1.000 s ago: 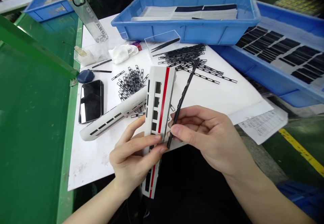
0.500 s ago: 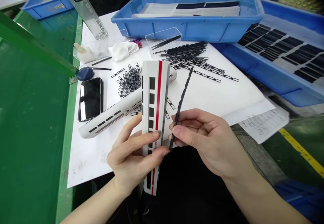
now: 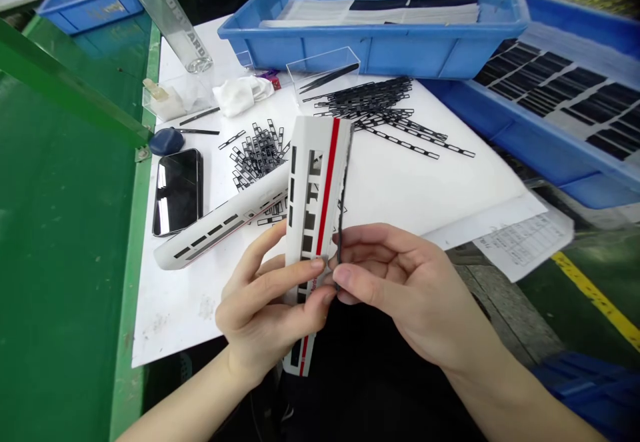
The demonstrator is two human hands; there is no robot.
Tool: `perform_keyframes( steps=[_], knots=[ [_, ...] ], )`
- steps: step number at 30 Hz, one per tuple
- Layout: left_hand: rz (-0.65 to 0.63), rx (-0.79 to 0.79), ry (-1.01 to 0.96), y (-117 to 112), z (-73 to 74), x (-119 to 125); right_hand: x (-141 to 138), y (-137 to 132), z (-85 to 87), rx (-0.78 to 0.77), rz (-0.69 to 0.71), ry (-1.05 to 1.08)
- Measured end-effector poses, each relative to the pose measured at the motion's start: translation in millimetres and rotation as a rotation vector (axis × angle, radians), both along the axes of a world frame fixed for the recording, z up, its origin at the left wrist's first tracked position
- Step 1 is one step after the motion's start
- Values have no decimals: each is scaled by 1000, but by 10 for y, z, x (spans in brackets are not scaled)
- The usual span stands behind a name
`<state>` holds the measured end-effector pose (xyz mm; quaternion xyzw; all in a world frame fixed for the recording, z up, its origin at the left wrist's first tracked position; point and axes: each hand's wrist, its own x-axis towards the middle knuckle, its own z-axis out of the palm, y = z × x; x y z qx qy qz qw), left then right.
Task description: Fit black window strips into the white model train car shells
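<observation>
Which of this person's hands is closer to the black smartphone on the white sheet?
Left. The left hand, holding a white model train carriage, is below and beside the smartphone; the right hand, pinching a black strip, lies farther away, past the carriage.

White model train carriage shell (image 3: pixel 314 189) with a red stripe, tilted slightly in the left hand (image 3: pixel 267 312), fingers wrapped across its window openings; black slotted window strip (image 3: pixel 342 215) pinched at its lower end by the right hand (image 3: pixel 395 282) and lying along the shell's edge. Spread on a white paper sheet (image 3: pixel 400 189) just beyond: a second carriage shell (image 3: pixel 220 219), loose heaps of black window strips (image 3: pixel 257 155), a smartphone (image 3: pixel 177 192), a white cloth (image 3: pixel 243 95) and tweezers (image 3: pixel 329 77) in a clear plastic box (image 3: pixel 300 72). Behind, a blue plastic tray (image 3: pixel 370 52) of stacked sheets.
</observation>
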<state>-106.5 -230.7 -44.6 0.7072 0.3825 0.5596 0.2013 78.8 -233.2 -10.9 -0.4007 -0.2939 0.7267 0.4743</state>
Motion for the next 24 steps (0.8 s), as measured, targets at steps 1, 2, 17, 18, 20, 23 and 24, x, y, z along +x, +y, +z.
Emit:
perform_keyframes(
  steps=[1, 2, 17, 18, 20, 23, 24],
  knots=[
    [6, -1, 3, 0, 1, 5, 2, -1, 0, -2, 4, -3],
    [13, -2, 7, 0, 1, 10, 5, -2, -1, -6, 8, -2],
    [-29, -53, -11, -12, -25, -29, 78, 6, -2, -64, 63, 65],
    [-26, -45, -7, -10, -22, -27, 83, 6, -2, -65, 64, 62],
    [-21, -24, 3, -2, -16, -21, 93, 6, -6, -63, 55, 41],
    [-8, 6, 32, 14, 0, -3, 97, 7, -12, -45, 35, -2],
    [4, 21, 47, 19, 9, 7, 94, 6, -11, -43, 28, -4]
  ],
)
